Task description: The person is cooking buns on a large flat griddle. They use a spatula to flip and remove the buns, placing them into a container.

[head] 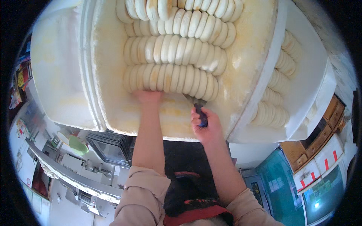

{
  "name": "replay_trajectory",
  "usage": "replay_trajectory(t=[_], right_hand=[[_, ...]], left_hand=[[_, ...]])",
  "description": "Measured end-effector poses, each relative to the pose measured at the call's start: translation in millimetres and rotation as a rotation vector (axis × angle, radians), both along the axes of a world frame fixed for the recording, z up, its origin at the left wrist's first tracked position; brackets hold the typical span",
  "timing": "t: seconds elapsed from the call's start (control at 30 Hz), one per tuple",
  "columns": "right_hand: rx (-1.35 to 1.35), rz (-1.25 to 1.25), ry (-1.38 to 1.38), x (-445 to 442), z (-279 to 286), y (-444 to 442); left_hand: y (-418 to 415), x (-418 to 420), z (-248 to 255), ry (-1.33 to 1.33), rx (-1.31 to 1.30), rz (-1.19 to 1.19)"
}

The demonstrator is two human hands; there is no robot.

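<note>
Rows of pale, round, flattened dough pieces (pixel 175 50) stand on edge, packed side by side, in a large whitish container (pixel 110 84) with yellowish stains. At the left end of the nearest row, my left hand (pixel 148 96) lies with its fingers against or under the pieces; it is blurred and its fingertips are hidden. My right hand (pixel 206 124) is closed around the dark handle of a scraper-like tool (pixel 200 114). The tool's flat metal blade reaches towards the right part of that same row, partly hidden beneath it.
To the right, another white container (pixel 299 84) holds more rows of similar pieces. A further whitish container (pixel 56 70) adjoins on the left. Below left are stacked dark trays (pixel 110 147) and a green scoop-like item (pixel 78 145). Wooden drawers (pixel 314 138) stand at the right.
</note>
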State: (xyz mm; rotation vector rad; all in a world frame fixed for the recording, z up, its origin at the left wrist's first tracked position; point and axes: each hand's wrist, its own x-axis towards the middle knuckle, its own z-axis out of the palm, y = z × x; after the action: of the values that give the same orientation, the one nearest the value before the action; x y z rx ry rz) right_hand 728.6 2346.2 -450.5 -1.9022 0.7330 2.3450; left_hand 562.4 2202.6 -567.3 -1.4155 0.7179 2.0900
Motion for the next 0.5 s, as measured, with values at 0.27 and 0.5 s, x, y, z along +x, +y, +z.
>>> replay_trajectory(t=[0.27,0.5], right_hand=[[0.052,0.209,0.023,27,11,27],[0.221,0.720,0.418,72,103,29]], left_hand=[[25,5,24,0.115,-0.243,0.143],[11,57,95,0.370,-0.501,0.098]])
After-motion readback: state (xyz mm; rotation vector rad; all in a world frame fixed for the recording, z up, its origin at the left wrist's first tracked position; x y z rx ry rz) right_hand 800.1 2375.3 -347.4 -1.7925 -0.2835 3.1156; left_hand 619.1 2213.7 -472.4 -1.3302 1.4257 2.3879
